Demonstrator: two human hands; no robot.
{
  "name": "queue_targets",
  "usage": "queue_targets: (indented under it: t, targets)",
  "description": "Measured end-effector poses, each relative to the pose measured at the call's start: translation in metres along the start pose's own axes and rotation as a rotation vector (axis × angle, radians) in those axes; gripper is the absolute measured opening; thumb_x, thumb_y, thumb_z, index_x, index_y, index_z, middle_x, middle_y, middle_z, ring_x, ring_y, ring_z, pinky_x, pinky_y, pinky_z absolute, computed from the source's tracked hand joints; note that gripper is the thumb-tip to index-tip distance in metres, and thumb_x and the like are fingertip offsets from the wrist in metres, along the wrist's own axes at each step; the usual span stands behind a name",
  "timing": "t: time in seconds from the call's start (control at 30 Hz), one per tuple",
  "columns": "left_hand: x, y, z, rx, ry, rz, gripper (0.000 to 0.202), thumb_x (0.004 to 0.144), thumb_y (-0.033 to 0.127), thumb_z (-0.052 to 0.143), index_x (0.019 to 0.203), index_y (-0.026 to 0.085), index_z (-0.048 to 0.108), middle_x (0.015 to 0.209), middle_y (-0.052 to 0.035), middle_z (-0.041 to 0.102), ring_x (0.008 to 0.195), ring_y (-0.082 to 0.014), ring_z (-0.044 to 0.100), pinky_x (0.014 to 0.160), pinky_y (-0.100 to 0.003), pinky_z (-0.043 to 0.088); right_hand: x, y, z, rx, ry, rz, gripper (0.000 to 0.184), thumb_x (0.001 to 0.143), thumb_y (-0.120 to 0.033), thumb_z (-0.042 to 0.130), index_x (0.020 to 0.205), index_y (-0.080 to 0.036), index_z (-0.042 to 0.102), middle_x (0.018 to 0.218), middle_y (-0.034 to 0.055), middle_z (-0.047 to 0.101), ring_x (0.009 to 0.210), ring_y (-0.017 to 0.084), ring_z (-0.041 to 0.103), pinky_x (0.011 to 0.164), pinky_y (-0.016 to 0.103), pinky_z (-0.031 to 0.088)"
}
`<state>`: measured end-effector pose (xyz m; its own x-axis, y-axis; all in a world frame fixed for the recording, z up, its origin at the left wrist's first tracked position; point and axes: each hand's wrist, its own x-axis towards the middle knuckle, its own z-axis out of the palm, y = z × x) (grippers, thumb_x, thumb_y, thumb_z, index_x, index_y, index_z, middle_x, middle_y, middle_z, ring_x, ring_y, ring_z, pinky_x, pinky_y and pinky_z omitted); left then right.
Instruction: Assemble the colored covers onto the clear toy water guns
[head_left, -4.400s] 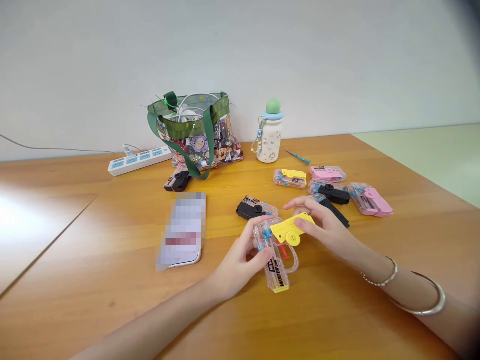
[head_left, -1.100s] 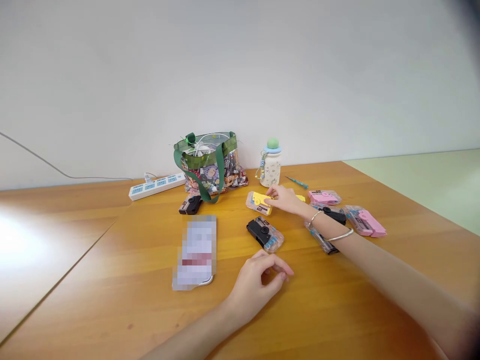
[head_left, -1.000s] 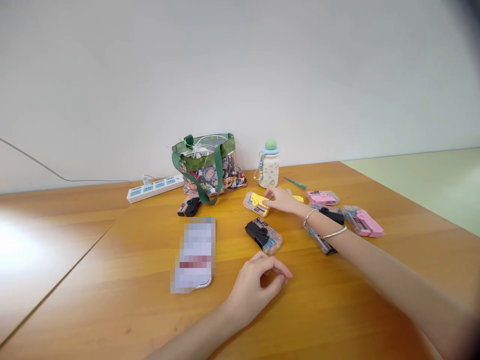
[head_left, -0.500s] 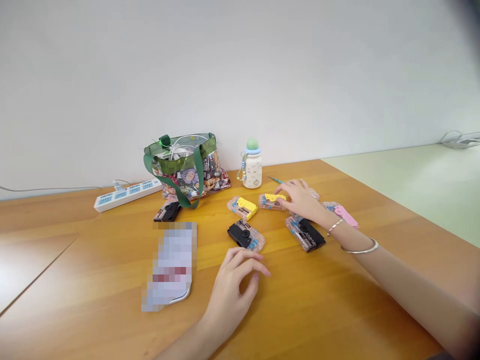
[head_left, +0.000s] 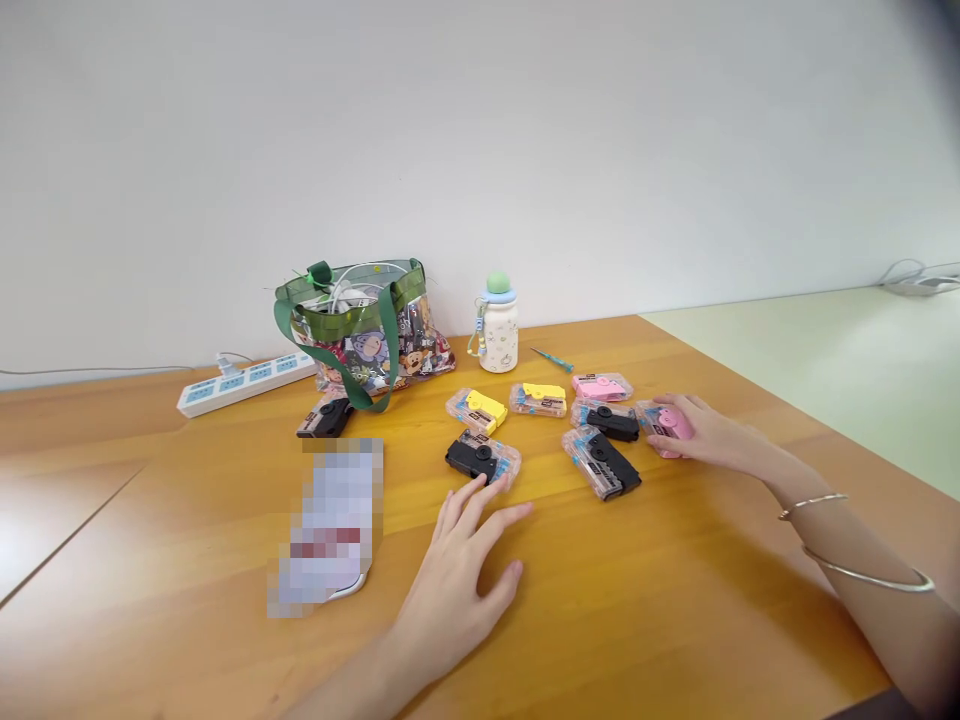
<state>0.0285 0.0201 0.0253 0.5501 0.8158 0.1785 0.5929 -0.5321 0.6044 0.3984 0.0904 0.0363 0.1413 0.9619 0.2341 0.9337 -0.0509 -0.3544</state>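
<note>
My right hand (head_left: 709, 435) is at the right end of the group, its fingers and thumb closed round a pink-and-clear plastic case (head_left: 673, 424) that rests on the table. My left hand (head_left: 461, 575) is open with fingers spread, its fingertips by the near edge of a black-and-clear case (head_left: 480, 457). Two more black-and-clear cases, one nearer (head_left: 602, 465) and one behind it (head_left: 609, 420), lie left of my right hand. Farther back are a second pink case (head_left: 602, 386) and two yellow-and-clear cases, one left (head_left: 478, 411) and one right (head_left: 538, 399).
Behind the cases stand a white bottle (head_left: 499, 335) and a green-trimmed bag (head_left: 367, 340). A thin teal tool (head_left: 553, 360) lies right of the bottle. On the left are a power strip (head_left: 247, 384), another black case (head_left: 325, 417) and a blurred-out flat object (head_left: 337, 520).
My right hand has moved right and nearer, from the yellow case to the pink case at the right end. My left hand's fingers have spread and reached slightly forward. The view has shifted slightly.
</note>
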Motion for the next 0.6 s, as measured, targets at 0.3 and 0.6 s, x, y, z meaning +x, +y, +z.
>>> queue_targets:
  t: [0.3, 0.6]
  targets:
    - [-0.001, 0.002, 0.002, -0.043, 0.084, 0.0, 0.036, 0.083, 0.006, 0.044, 0.111, 0.027, 0.054, 0.13, -0.0029, 0.049, 0.121, -0.0251, 0.036, 0.103, -0.047, 0.036, 0.0, -0.023, -0.014, -0.203, 0.046, 0.057, 0.04, 0.075, -0.042, 0.051, 0.11, -0.023, 0.053, 0.118, 0.0144, 0.06, 0.094, 0.036, 0.061, 0.06, 0.04, 0.043]
    - [-0.001, -0.001, 0.001, -0.261, 0.098, 0.076, 0.028, 0.088, 0.009, 0.041, 0.106, 0.025, 0.055, 0.113, -0.0037, 0.057, 0.113, -0.0211, 0.044, 0.101, -0.039, 0.036, -0.024, -0.099, -0.029, 0.052, 0.258, -0.213, 0.03, 0.076, -0.026, 0.055, 0.106, -0.026, 0.054, 0.099, 0.0055, 0.065, 0.085, 0.024, 0.06, 0.063, 0.032, 0.045]
